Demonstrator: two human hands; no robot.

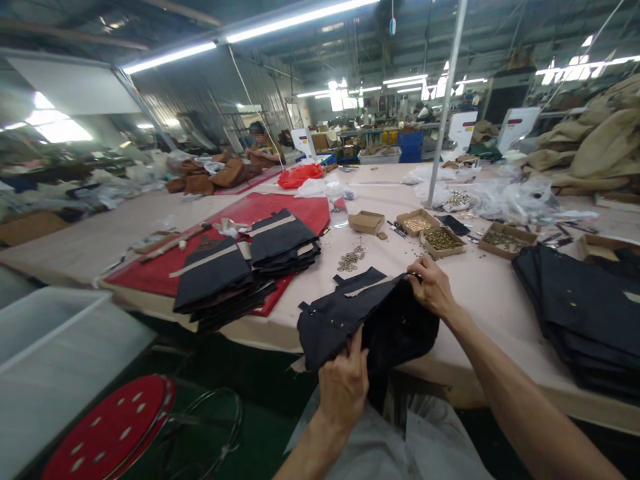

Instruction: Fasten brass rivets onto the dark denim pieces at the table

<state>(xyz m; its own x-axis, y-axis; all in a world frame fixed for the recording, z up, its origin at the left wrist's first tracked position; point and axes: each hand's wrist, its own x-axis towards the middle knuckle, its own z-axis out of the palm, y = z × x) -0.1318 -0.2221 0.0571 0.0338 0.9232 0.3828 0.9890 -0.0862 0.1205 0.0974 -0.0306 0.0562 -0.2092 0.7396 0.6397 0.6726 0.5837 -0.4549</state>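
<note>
A black fabric piece (325, 327) with a beige strip and small metal studs lies over the table's front edge, partly lifted and folded open. My left hand (345, 380) grips its lower near edge, fingers closed on the cloth. Up at its far right corner, my right hand (431, 285) pinches the edge between thumb and fingers. Just beyond the fabric is a small pile of metal rings (351, 259). Cardboard boxes of small metal fittings (443, 240) stand past my right hand.
Stacks of black fabric pieces lie on the left (215, 277) and right (575, 307). A red mat (235, 220) holds a hammer (175, 243). A clear bottle (339, 210) and a metal pole (445, 107) stand farther back. At lower left are a red stool (113, 427) and a white bin (65, 347).
</note>
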